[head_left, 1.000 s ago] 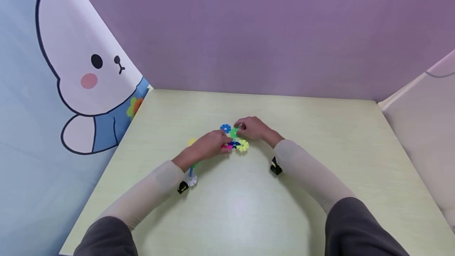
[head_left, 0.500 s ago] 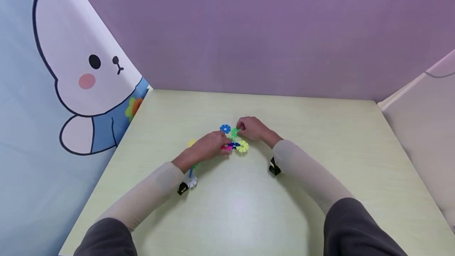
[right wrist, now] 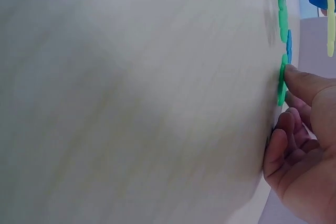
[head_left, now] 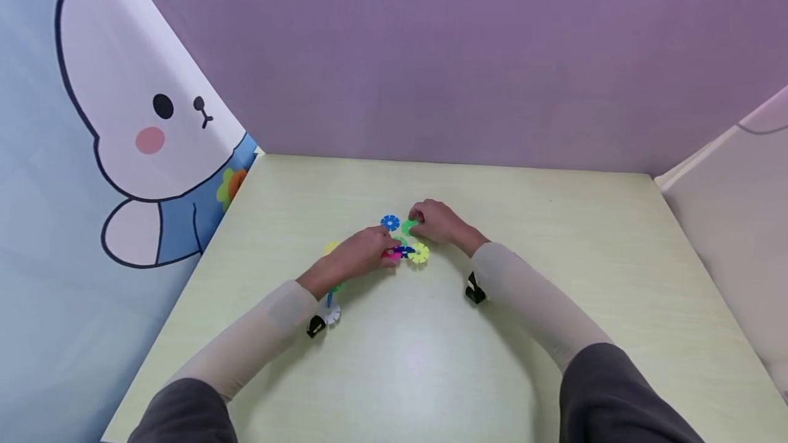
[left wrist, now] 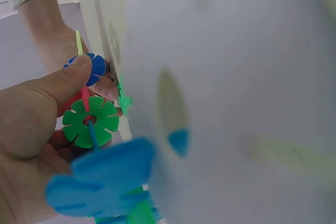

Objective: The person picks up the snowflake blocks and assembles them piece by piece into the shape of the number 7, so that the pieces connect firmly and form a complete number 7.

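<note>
My left hand grips a chain of slotted snowflake discs. Around its fingers show a pink disc, a dark blue disc and a pale yellow disc at the chain's right end. Toward my wrist the chain goes on with a green disc, a blurred blue disc, and a white disc near the left wrist camera. My right hand pinches a loose green disc at the tabletop, thumb on its upper face; its other fingers are curled.
A loose blue disc lies on the table just left of the right hand's disc. Another green disc lies close by. A purple panel stands behind the table, and a cartoon-printed sheet hangs at the left.
The right hand and its green disc have shifted slightly to the right and away, apart from the other green disc. The left hand and the chain have hardly moved.
</note>
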### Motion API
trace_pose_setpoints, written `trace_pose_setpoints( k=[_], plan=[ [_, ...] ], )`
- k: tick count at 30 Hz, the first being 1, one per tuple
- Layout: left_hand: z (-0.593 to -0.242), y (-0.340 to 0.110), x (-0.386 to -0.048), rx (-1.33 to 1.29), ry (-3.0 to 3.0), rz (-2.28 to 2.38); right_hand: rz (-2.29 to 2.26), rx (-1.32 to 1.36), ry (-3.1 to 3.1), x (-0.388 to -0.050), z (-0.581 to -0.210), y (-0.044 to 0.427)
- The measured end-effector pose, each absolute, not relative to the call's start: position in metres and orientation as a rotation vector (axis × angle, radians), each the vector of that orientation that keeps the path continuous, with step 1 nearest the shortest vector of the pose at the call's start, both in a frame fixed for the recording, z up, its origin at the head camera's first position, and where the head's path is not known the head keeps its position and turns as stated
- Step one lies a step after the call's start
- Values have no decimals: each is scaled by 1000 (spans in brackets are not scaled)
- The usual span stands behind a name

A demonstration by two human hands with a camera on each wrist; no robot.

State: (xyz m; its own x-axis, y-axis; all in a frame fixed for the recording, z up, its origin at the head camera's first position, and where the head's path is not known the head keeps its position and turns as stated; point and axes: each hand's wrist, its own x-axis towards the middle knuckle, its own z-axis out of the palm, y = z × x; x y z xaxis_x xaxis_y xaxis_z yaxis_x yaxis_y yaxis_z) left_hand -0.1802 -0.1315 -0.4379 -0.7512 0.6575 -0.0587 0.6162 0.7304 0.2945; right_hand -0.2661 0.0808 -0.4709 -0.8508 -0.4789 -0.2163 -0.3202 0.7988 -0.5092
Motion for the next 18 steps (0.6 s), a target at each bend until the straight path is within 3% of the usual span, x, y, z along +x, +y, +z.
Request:
trace_pose_setpoints(
  k=[18],
  plan=[
    [-439,-132,-181,1031,2777,370,-634,-548,2592,-268,-462,75]
  ],
)
